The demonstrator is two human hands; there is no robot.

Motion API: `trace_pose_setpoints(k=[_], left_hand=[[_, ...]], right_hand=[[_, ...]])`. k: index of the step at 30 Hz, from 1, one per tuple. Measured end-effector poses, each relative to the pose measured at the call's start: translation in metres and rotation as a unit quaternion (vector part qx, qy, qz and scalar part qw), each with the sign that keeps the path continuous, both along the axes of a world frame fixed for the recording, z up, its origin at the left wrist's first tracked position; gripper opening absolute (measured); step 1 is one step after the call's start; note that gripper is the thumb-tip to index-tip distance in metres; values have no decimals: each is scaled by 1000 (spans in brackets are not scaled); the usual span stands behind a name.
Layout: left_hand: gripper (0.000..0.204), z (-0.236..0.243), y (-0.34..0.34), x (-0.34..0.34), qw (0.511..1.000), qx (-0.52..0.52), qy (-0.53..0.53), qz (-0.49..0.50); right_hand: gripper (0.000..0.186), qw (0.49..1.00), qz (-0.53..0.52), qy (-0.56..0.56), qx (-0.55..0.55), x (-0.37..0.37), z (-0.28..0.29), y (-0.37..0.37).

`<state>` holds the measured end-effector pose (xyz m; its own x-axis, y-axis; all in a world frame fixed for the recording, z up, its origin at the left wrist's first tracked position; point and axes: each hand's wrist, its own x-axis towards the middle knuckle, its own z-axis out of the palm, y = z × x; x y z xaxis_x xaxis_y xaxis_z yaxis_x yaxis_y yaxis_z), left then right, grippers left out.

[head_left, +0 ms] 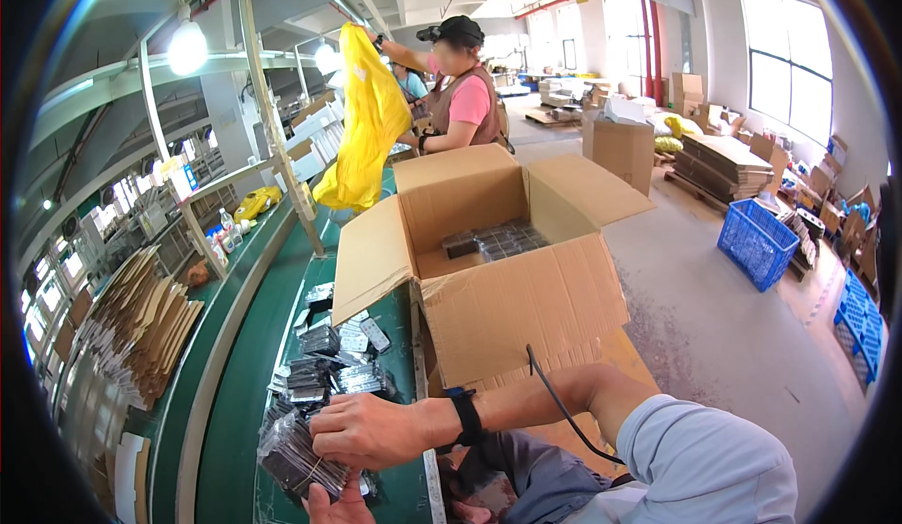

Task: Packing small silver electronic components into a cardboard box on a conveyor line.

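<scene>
My right hand (371, 427), with a black band on its wrist, closes over the top of a bundle of thin flat dark pieces in clear plastic (299, 456). A thin band seems to run round the bundle. From below, my left hand (340, 507) grips the bundle's lower end; only its thumb and part of the fingers show. Just beyond my hands, a loose pile of similar flat bundles (343, 360) lies on the green conveyor belt (399, 360). An open cardboard box (526, 303) stands to the right of the pile, with rows of dark bundles (507, 240) at its bottom.
Across the box a person (470, 101) in a pink shirt and brown vest holds up a yellow sack (357, 120). A metal post (268, 92) rises by the belt. Stacked cardboard (141, 327) is at the left. A blue crate (756, 242) sits on the floor at right.
</scene>
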<state>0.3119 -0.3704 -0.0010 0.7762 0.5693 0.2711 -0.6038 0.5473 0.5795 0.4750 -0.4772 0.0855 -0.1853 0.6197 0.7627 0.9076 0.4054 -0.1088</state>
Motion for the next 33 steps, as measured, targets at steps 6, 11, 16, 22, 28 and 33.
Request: trace_pose_setpoints(k=[6,11,16,22,28,33], left_hand=[[47,-6,5,-4,999,-46,20,-19],[51,-8,10,-5,998,-41,7,-53],[52,4,7,-1,997,18,43,-59],[62,18,6,-13,956,236,171,-34],[74,20,5,-33,906,418,47,54],[60,10,21,-34,983,152,-84,-52]], right_hand=[[11,974,134,180,-40,-2,10,-8],[9,962,162,200,-92,-1,9,-12],[7,977,98,184,-52,8,14,-14],[5,964,59,253,-55,26,21,-10],[8,922,31,375,-89,41,-3,-2],[10,912,33,371,-171,24,-32,-14]])
